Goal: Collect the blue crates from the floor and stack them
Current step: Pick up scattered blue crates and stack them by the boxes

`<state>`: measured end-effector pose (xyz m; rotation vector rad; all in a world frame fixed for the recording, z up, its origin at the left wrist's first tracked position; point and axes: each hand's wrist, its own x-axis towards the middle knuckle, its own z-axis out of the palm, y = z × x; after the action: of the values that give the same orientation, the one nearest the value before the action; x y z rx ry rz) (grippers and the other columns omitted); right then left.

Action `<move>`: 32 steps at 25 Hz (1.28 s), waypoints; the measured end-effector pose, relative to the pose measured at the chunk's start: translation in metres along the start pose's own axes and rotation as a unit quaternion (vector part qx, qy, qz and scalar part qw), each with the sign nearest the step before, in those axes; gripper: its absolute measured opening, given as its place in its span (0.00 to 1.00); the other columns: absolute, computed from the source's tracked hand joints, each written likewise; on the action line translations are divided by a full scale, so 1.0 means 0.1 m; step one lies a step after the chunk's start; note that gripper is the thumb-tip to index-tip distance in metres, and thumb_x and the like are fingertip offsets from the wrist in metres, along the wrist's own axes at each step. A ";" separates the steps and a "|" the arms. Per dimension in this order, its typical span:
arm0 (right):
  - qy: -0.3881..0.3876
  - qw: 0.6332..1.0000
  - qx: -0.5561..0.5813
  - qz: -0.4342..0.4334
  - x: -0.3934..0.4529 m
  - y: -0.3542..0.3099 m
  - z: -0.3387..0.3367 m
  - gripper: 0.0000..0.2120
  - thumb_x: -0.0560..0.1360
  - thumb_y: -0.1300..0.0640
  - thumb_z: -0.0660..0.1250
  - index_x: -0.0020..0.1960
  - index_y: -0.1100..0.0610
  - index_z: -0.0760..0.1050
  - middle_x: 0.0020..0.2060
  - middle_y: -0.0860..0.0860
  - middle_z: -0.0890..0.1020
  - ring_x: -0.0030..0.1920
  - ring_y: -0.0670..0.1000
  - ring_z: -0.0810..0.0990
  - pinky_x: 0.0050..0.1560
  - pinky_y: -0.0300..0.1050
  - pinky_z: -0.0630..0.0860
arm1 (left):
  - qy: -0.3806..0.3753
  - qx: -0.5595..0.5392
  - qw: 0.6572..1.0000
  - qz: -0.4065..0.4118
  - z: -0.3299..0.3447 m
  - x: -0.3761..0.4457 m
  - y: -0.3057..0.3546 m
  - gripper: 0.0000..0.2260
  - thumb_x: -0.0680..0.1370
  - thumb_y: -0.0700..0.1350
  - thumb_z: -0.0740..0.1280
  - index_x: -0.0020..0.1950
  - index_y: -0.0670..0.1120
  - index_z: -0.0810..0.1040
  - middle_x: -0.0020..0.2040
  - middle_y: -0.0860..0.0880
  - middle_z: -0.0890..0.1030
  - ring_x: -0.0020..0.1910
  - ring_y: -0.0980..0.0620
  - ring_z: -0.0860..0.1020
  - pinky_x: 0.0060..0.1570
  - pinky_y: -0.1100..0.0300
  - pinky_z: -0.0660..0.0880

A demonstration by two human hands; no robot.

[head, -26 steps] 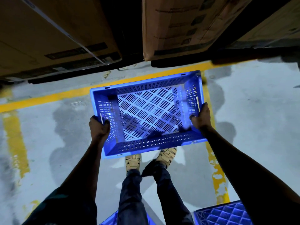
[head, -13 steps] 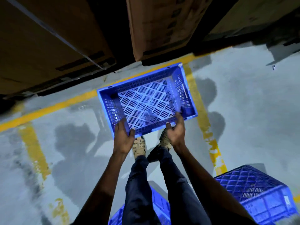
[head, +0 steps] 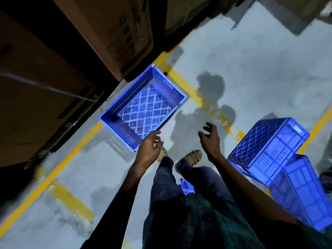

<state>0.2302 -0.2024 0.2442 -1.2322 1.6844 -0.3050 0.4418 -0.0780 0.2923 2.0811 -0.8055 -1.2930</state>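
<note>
An empty blue crate [head: 143, 108] sits upright on the grey floor, mouth up, partly over the yellow line and close to the cardboard boxes. My left hand [head: 150, 150] hovers just past its near corner, fingers loosely spread, holding nothing. My right hand [head: 209, 137] is out to the right over bare floor, fingers loosely curled and empty. At the right an upturned blue crate [head: 267, 146] lies with its lattice base showing, and another blue crate [head: 301, 191] leans against it lower down. A sliver of a further blue crate [head: 186, 186] shows behind my legs.
Large cardboard boxes [head: 115, 31] on dark pallets line the upper left. Yellow floor lines [head: 195, 92] cross the concrete. My legs and sandalled feet [head: 190, 157] stand between the hands. Open floor stretches to the upper right.
Both hands have let go of the upright crate, which now rests on the floor. The view has swung right, bringing the crates at the right further into sight.
</note>
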 end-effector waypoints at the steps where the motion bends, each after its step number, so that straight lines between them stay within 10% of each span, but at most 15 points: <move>1: 0.017 1.000 0.018 0.013 -0.07 0.10 -0.16 0.23 0.76 0.56 0.67 0.69 0.51 0.66 0.61 0.52 0.77 0.47 0.53 0.80 0.49 0.58 0.80 | -0.011 0.015 1.000 0.013 0.03 -0.02 0.10 0.14 0.79 0.42 0.66 0.64 0.46 0.75 0.50 0.49 0.80 0.49 0.51 0.80 0.51 0.58 0.76; 8: 0.126 0.965 0.200 0.109 -0.46 0.77 -1.37 0.18 0.77 0.60 0.64 0.66 0.53 0.68 0.59 0.55 0.78 0.48 0.56 0.81 0.43 0.50 0.77 | -0.055 0.140 0.980 0.127 0.59 -0.06 0.92 0.13 0.80 0.43 0.66 0.64 0.44 0.76 0.51 0.47 0.82 0.49 0.52 0.78 0.47 0.63 0.68; 16: 0.234 0.839 0.450 0.194 -1.01 1.69 -2.75 0.18 0.76 0.65 0.63 0.66 0.60 0.70 0.40 0.57 0.77 0.29 0.50 0.75 0.28 0.39 0.69 | -0.202 0.191 0.928 0.248 1.96 -0.54 1.96 0.11 0.79 0.43 0.67 0.61 0.44 0.76 0.48 0.46 0.82 0.47 0.48 0.81 0.45 0.62 0.73; 32: 0.468 0.627 0.555 0.281 -1.38 3.49 -4.47 0.08 0.71 0.63 0.63 0.47 0.53 0.75 0.43 0.57 0.80 0.33 0.53 0.76 0.31 0.39 0.67 | -0.520 0.520 0.538 0.413 6.48 -0.92 3.41 0.17 0.79 0.48 0.66 0.64 0.41 0.76 0.53 0.42 0.83 0.50 0.46 0.81 0.48 0.58 0.73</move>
<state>-0.3363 -0.0762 0.3003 0.5547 1.9621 -1.4955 -0.2505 -0.3298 0.3434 0.6809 -3.1956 -1.4304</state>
